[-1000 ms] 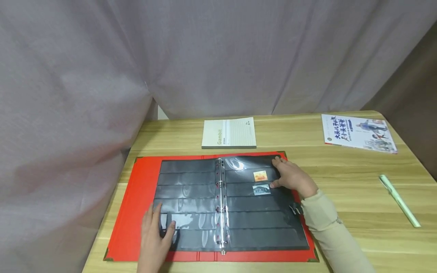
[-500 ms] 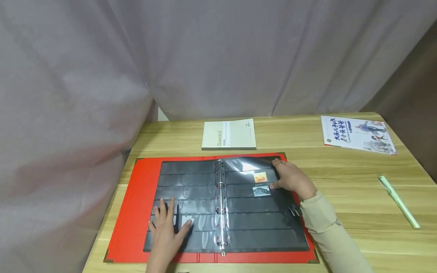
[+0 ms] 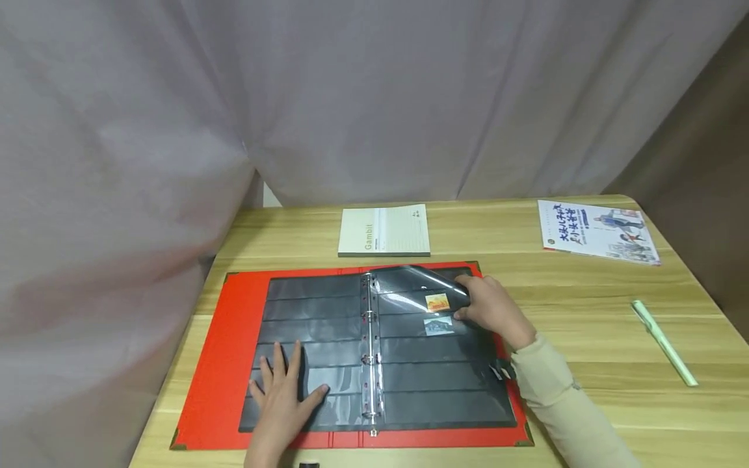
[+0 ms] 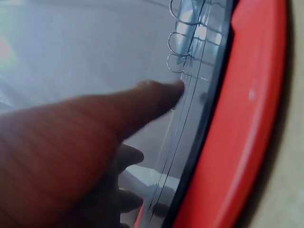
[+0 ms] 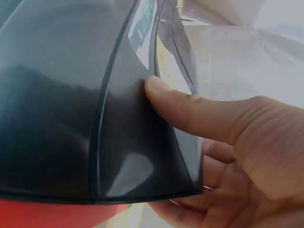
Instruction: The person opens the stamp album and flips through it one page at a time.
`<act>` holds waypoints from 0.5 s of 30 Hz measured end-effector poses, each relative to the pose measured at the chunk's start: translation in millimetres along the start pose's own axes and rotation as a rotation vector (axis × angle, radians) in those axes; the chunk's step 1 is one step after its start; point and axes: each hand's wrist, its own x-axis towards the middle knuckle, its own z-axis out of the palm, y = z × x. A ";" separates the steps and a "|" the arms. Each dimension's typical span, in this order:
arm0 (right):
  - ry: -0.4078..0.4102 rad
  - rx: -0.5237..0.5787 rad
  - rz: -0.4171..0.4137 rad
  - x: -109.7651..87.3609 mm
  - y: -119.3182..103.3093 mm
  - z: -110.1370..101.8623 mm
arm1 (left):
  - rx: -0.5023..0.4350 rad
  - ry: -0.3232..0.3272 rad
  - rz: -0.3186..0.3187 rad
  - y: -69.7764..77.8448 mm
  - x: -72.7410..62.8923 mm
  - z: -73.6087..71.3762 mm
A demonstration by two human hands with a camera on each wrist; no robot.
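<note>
Head view, binder: the red binder (image 3: 205, 370) lies unfolded on the desk (image 3: 585, 325), beneath both hands, its metal rings (image 3: 370, 357) between them.
Left hand: the left hand (image 3: 282, 404) rests, fingers spread, on the lower part of the left page (image 3: 316, 309).
Right hand: the right hand (image 3: 494, 309) pinches the right page (image 3: 445, 374) near its upper outer corner, thumb above, fingers beneath; that corner curls up.
Stamps: the orange stamp (image 3: 437, 302) and grey stamp (image 3: 439, 325) sit in neighbouring rows of that page, near the right thumb.
Around: a notebook (image 3: 383, 231) behind the binder; a booklet (image 3: 597, 231) and green pen (image 3: 665, 344) to its right.
</note>
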 end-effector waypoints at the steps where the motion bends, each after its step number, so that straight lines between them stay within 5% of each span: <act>1: 0.011 0.017 0.003 -1.0 -0.6 -0.1 | 0.007 0.000 0.000 -0.2 -0.2 -0.6; 15: 0.059 0.134 0.057 -12.0 -1.7 -18.7 | 0.025 0.005 -0.021 3.9 -0.7 -0.2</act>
